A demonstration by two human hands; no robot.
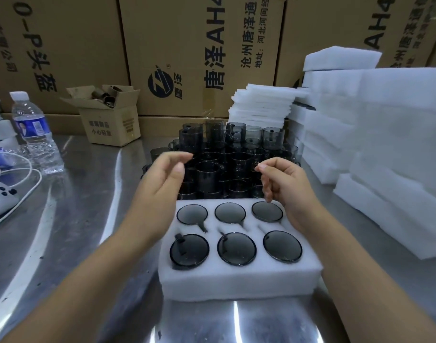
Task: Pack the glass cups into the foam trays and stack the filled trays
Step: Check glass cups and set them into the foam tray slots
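A white foam tray (236, 280) lies on the steel table in front of me, and dark glass cups (235, 248) sit in all of its round holes, handles in the slots. Behind it stands a stacked heap of loose smoky glass cups (233, 144). My left hand (160, 184) hovers above the tray's far left corner, fingers relaxed, holding nothing. Over the far right corner hangs my right hand (286, 186), fingers loosely bent and empty. Neither hand touches a cup or the tray.
Stacks of foam trays (397, 149) and thin foam sheets (261, 105) stand at the right. A water bottle (33, 134), a small open carton (108, 115), a phone with a white cable (4, 194) lie at the left. Large cardboard boxes (199, 50) wall the back.
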